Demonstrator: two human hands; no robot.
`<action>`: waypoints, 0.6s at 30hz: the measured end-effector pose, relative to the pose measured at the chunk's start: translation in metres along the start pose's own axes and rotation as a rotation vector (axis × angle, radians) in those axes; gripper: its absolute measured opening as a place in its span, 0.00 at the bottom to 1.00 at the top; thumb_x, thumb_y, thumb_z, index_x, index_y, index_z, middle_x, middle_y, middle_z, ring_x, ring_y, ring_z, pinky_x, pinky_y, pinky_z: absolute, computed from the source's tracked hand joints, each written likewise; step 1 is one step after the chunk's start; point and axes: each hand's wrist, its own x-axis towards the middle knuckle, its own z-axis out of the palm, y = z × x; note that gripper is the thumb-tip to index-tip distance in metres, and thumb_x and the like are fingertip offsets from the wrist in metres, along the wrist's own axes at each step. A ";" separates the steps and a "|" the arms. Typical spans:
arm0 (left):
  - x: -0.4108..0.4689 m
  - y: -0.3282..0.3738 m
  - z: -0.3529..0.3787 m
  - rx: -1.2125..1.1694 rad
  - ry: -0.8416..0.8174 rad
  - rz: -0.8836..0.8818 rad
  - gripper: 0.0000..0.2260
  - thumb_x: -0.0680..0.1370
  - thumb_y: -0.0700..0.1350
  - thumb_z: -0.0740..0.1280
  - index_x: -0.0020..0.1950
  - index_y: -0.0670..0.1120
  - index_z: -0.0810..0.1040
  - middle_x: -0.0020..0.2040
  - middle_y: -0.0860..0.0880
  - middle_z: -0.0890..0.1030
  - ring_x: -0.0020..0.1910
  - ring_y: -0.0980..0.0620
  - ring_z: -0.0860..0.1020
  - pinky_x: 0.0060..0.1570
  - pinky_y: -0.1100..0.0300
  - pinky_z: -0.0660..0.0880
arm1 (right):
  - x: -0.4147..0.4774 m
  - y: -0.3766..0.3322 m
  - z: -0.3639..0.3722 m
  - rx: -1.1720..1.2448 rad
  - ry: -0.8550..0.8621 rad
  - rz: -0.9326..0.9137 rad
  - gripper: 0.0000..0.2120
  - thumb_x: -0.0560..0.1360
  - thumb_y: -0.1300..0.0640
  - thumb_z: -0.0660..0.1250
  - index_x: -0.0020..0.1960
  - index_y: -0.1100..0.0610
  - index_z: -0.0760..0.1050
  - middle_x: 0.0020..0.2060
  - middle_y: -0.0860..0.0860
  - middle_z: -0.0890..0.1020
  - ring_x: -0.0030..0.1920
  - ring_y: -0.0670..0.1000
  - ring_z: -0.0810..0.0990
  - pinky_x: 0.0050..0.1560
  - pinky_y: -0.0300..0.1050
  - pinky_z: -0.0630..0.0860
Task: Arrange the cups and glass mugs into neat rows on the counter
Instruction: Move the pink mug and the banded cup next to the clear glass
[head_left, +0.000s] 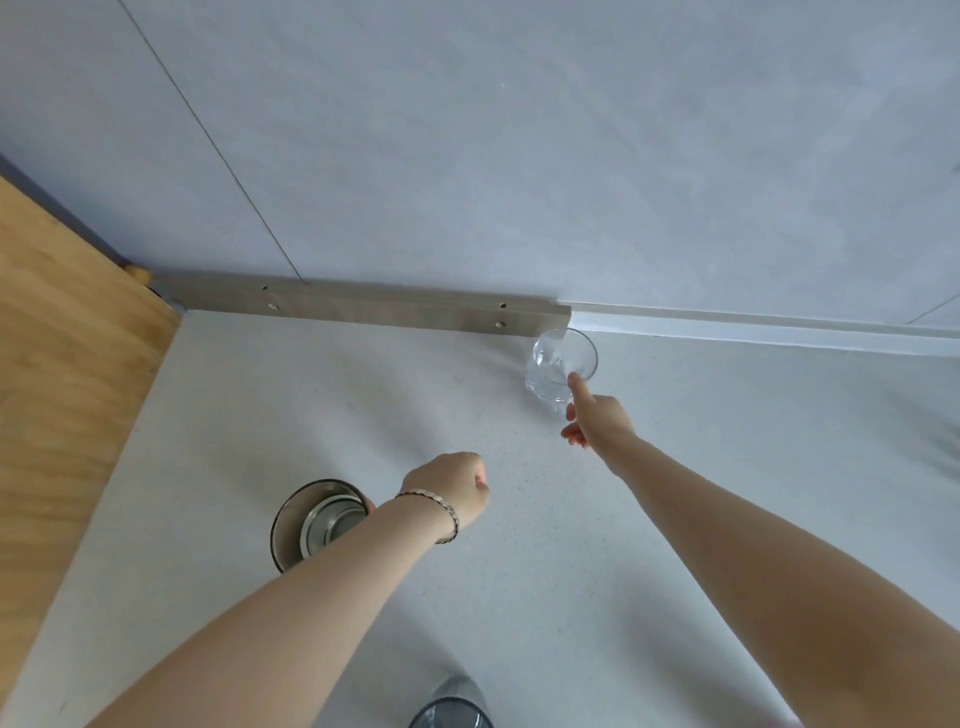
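A clear glass mug (558, 364) stands on the white counter (311, 405) near the back wall, by the end of a metal rail. My right hand (595, 415) reaches out to it, with the index finger on its rim and other fingers under its near side. My left hand (454, 488) hovers over the counter as a closed fist with nothing visible in it; a bracelet sits on the wrist. A steel cup (317, 522) stands just left of my left forearm. A dark-rimmed glass cup (452, 712) shows at the bottom edge, cut off by the frame.
A wooden panel (67, 374) borders the counter on the left. A metal rail (363, 306) runs along the base of the pale grey back wall (519, 156).
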 end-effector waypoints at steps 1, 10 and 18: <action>-0.001 -0.001 0.000 0.000 -0.002 0.002 0.09 0.79 0.41 0.54 0.48 0.49 0.73 0.48 0.50 0.76 0.45 0.50 0.73 0.45 0.58 0.70 | -0.002 0.000 0.000 -0.025 -0.006 -0.012 0.27 0.78 0.38 0.50 0.35 0.57 0.72 0.31 0.53 0.78 0.31 0.48 0.74 0.37 0.41 0.70; -0.027 0.015 0.011 0.065 0.003 0.002 0.09 0.78 0.42 0.55 0.49 0.49 0.74 0.56 0.48 0.79 0.50 0.48 0.76 0.52 0.56 0.73 | -0.069 0.024 -0.040 -0.426 -0.108 -0.126 0.14 0.78 0.50 0.58 0.39 0.58 0.72 0.43 0.56 0.82 0.37 0.53 0.74 0.37 0.42 0.71; -0.064 0.061 0.051 0.202 0.030 0.072 0.06 0.77 0.42 0.56 0.45 0.51 0.71 0.55 0.50 0.79 0.47 0.48 0.73 0.45 0.60 0.68 | -0.185 0.114 -0.138 -1.034 -0.108 -0.137 0.22 0.77 0.43 0.60 0.67 0.53 0.69 0.62 0.53 0.76 0.63 0.54 0.74 0.61 0.47 0.70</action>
